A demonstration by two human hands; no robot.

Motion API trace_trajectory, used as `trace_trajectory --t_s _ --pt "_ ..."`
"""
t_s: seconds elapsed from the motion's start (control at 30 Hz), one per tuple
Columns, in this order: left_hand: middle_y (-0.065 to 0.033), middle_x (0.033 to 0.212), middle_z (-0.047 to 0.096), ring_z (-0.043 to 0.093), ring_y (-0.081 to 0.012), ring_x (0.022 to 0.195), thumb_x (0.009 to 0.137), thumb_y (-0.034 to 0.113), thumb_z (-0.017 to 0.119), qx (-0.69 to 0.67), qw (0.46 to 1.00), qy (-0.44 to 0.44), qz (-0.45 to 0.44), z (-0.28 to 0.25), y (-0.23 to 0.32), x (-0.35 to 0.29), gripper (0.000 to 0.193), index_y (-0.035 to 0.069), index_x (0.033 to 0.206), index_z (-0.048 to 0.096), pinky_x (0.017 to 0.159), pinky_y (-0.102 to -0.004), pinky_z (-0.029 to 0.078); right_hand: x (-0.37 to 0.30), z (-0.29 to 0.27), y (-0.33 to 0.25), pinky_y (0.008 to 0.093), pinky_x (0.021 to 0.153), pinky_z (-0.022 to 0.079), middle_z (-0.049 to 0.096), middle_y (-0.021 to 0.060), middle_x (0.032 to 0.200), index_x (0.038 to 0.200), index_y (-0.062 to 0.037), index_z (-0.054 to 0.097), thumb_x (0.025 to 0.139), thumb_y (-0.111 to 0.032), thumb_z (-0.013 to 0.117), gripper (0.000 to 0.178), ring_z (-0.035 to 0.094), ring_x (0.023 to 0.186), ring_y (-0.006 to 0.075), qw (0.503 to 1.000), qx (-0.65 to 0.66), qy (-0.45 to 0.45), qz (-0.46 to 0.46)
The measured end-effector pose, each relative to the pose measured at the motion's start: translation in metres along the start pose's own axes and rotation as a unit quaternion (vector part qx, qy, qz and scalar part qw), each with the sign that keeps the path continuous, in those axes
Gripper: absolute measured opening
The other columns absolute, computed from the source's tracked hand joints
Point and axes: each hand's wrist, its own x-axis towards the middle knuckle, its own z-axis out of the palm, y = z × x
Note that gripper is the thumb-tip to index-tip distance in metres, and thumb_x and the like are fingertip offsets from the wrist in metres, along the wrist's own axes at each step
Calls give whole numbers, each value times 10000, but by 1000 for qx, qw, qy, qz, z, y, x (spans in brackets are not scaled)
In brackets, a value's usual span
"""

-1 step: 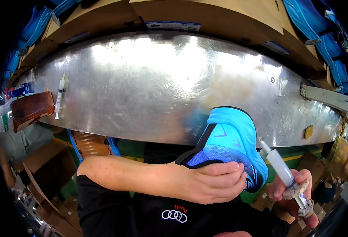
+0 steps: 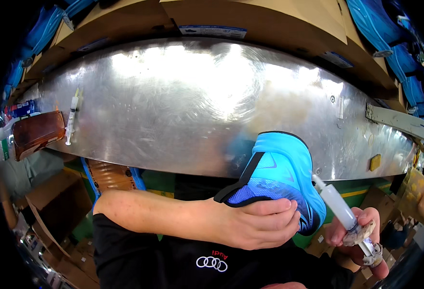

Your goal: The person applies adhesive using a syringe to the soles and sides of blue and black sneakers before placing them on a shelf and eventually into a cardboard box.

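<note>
A bright blue and purple shoe [image 2: 282, 159] with black edging is tilted over the near edge of the metal table. My left hand [image 2: 265, 224] is closed round its lower side, fingers wrapped over the purple part. A large syringe [image 2: 338, 206] of cloudy white plastic is gripped in my right hand [image 2: 358, 236]. Off-white, stained material is wrapped round the syringe's finger flange and plunger end. Its tip points up and left, right at the shoe's right edge; whether it touches cannot be made out.
The shiny metal table [image 2: 173, 106] spans the view. Cardboard boxes [image 2: 255, 19] line its far side. At left lie a thin syringe [image 2: 72, 115] and a brown bottle [image 2: 38, 132]. A small yellowish block [image 2: 375, 162] and a pale bar [image 2: 399, 120] are at right.
The syringe in my right hand has shifted slightly left and down, bringing its tip closer to the shoe's edge. My left hand and the shoe have hardly moved.
</note>
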Motion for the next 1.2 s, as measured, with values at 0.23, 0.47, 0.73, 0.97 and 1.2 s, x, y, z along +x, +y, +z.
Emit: trace_trajectory --t_s 0.23,0.47,0.73,0.97,1.2 --pt "-33 1088 623 601 -175 1019 811 186 551 -2 1000 15 -3 2 0 -7 253 107 1031 650 991 -312 384 32 11 0 399 791 475 604 246 947 1211 -5 458 647 -678 746 924 630 828 308 998 23 -50 37" --pt "-39 1107 620 597 -179 1029 804 188 538 0 1000 13 9 3 -1 -6 286 80 1046 644 978 -322 382 41 11 -2 351 689 436 546 176 985 1237 -41 407 603 -650 800 963 588 865 279 994 44 -37 94" --pt "-23 1105 620 589 -166 1040 813 212 533 9 1000 1 2 2 1 -7 282 116 1052 648 987 -318 366 28 9 -5 407 838 412 569 180 996 1224 5 430 636 -699 738 968 618 877 288 997 12 -21 67" --pt "29 1083 625 582 -141 1028 798 209 588 4 999 7 -42 3 7 -4 227 180 1011 663 979 -309 370 -6 -7 -4 401 915 377 570 186 1050 1259 25 394 629 -709 736 1026 617 922 286 996 4 -41 77" --pt "46 1086 638 581 -156 1019 764 200 641 20 999 -17 -35 0 7 2 248 212 1010 671 956 -313 370 -35 -16 11 317 781 452 553 150 1030 1234 34 395 628 -668 774 1002 581 948 266 998 35 -19 53"
